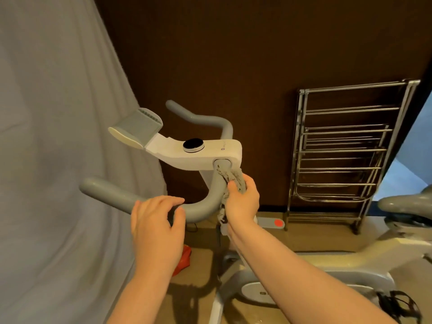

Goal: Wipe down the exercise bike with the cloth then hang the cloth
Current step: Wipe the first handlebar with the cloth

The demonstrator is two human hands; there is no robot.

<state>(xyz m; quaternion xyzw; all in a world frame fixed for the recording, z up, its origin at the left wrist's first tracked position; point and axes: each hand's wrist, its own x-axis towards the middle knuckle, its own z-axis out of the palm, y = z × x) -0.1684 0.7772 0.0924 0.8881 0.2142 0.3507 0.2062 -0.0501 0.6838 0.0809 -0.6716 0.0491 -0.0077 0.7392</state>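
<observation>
Fingers (pixel 233 185) of right hand (pixel 243 202) closed round cloth (pixel 235 181), bunched against the near bar (pixel 149 202) just below the console (pixel 198 153). Left hand (pixel 156 223) curled on the same bar, steadying. Judging mid-wipe: saddle (pixel 406 201) and frame (pixel 327 263) look untouched; hanging not yet done. Cloth is nubby grey with dark flecks, limp tail dangling. Bar is matte grey foam, curved; console smooth white plastic with round black dial. Chrome rack (pixel 339 155) leans on the wall behind, likely hanging spot.

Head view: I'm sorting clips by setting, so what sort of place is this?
Probably a room at home: an exercise bike stands by a folded metal drying rack against a dark wall, with a grey curtain alongside.
</observation>
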